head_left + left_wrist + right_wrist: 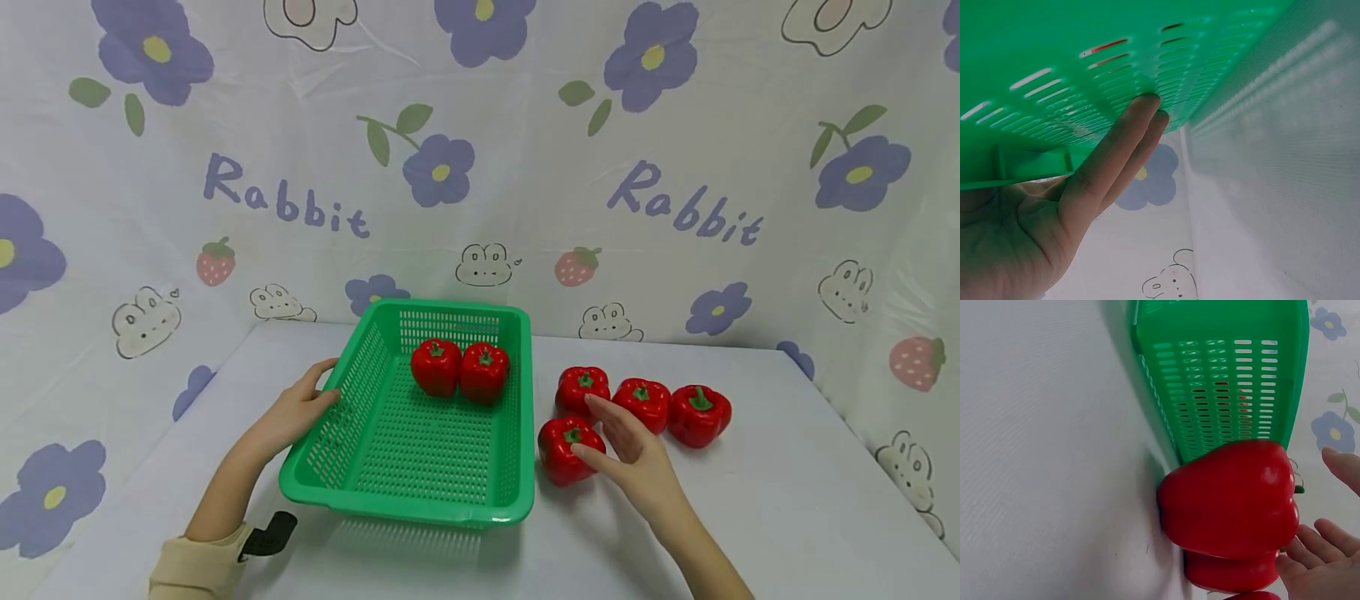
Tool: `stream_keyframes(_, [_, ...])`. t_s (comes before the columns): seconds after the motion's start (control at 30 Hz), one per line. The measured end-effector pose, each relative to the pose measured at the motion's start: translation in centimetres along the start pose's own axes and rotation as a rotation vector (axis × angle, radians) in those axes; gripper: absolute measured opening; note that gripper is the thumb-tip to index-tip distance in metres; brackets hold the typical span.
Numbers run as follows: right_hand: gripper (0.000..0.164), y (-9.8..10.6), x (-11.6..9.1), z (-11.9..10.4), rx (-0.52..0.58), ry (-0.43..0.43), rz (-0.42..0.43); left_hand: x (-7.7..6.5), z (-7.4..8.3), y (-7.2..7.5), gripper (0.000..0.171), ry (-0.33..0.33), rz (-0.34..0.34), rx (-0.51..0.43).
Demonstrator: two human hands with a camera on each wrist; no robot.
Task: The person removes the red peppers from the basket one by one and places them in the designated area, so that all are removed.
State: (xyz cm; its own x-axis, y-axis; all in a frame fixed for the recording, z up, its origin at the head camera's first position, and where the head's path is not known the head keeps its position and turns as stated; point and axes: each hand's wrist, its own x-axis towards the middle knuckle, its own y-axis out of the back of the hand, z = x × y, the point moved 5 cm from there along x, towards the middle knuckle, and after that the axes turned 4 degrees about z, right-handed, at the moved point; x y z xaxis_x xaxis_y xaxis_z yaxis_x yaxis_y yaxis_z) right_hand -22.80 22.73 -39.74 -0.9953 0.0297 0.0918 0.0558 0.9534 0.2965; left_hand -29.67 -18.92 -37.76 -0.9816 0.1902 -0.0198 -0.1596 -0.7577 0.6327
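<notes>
A green plastic basket (420, 454) with slotted walls stands on the table, two red bell peppers (483, 373) side by side at its far end. My left hand (296, 408) holds its left rim. In the left wrist view the fingers (1119, 147) lie nearly straight against the outer wall; the thumb is hidden there. Right of the basket, my right hand (637, 462) hovers with spread fingers around the nearest bell pepper (562, 458). In the right wrist view a gap shows between that hand (1329, 562) and the near pepper (1229, 500).
Behind the near pepper, further red bell peppers stand in a row: one (581, 385) beside the basket, another (637, 400) in the middle and a third (699, 417) at the right. A white cloth backdrop (525, 183) with flowers and rabbits rises behind the white table (810, 492).
</notes>
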Motion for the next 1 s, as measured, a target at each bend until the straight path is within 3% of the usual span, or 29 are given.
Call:
stream_keyframes(0.63, [0.075, -0.3, 1.4, -2.0, -0.025, 0.004, -0.007, 0.1, -0.3, -0.1, 0.062, -0.006, -0.005, -0.015])
stream_keyframes(1.0, [0.075, -1.3, 2.8, -4.0, -0.014, 0.062, -0.023, 0.2, -0.5, -0.2, 0.062, -0.01, -0.002, -0.018])
